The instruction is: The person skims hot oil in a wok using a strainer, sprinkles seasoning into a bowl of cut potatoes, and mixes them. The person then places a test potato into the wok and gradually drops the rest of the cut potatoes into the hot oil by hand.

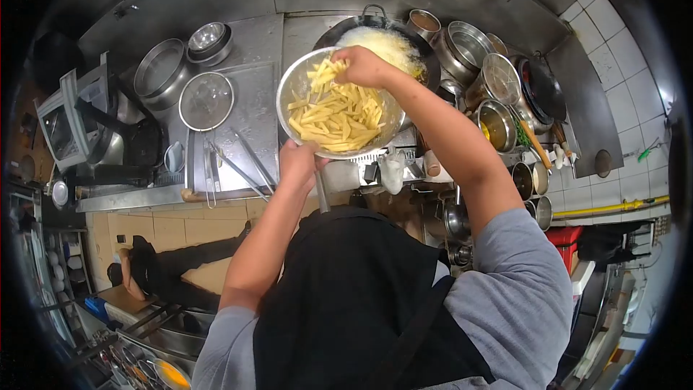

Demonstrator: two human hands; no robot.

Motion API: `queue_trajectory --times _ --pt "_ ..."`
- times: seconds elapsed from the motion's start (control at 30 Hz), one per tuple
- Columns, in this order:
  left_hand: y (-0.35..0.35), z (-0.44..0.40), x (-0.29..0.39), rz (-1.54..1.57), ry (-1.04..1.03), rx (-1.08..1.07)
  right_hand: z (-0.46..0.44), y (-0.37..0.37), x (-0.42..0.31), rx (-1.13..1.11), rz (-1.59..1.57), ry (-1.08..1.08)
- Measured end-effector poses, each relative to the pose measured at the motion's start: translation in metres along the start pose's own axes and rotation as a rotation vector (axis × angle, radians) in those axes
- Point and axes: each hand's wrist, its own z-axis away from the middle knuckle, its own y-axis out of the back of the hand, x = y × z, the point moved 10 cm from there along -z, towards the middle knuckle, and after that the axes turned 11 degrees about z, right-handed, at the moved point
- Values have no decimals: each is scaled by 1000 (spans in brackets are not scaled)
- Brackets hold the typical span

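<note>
My left hand (302, 166) is closed on the near rim of a wide metal bowl (283, 94), which is tilted toward me. Raw-looking cut potato fries (339, 119) fill much of it. A metal bar like a handle (322, 191) shows just below this hand; whether it joins the bowl I cannot tell. My right hand (361, 67) reaches over the far rim, its fingers closed around some fries. Right behind the bowl, a black wok (431, 65) holds pale, foaming oil (386, 45). The bowl partly hides the wok's near side.
A round mesh strainer (206, 101) and tongs (253, 155) lie on the steel counter at left. Metal bowls (160, 72) stand behind them. Pots (468, 43) and another strainer (501, 78) crowd the right. Another person (141, 263) is at lower left.
</note>
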Motion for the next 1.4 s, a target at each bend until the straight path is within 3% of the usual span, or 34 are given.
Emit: queue_trajectory --times 0.07,0.13,0.2,0.27,0.37,0.47,0.53,0.63,0.8,0.87,1.0,1.07,1.13,1.23,1.33,1.37,1.4 --pt "-20 -6 -3 43 -7 -31 0 11 4 5 -11 22" --pt "-38 -6 -5 48 -6 -55 -2 32 18 193 10 -4" --pt "-50 -7 -6 35 4 -51 -5 25 27 108 100 64" --pt "-61 -7 -6 28 7 -57 -5 30 50 136 -64 -68" --pt "-70 -12 -13 32 22 -51 1 28 55 57 -127 -38" --pt "-80 -17 -19 43 21 -50 8 47 63 144 -96 -112" --pt "-82 -18 -22 33 13 -52 5 46 71 124 -180 -93" --pt "-80 -19 -29 44 24 -20 -9 52 102 120 -744 -222" --pt "-74 -12 -29 78 29 -2 -24 126 118 165 -903 -123" --pt "-64 -8 -28 70 27 36 -33 158 135 222 -835 -31" --pt "-37 8 -22 36 -17 93 -32 172 189 247 -559 -108" --pt "-24 18 -19 60 -51 124 -37 152 233 246 45 -254" --pt "-9 26 -17 57 -80 144 -48 108 279 184 189 -306" --pt "14 37 -16 52 -77 173 -34 73 259 106 301 -438" --pt "25 53 -8 90 -96 190 -44 61 247 166 335 -467" --pt "29 59 -7 99 -101 193 -67 52 260 220 379 -312" --pt "35 63 -6 109 -105 195 -81 52 265 217 382 -300"
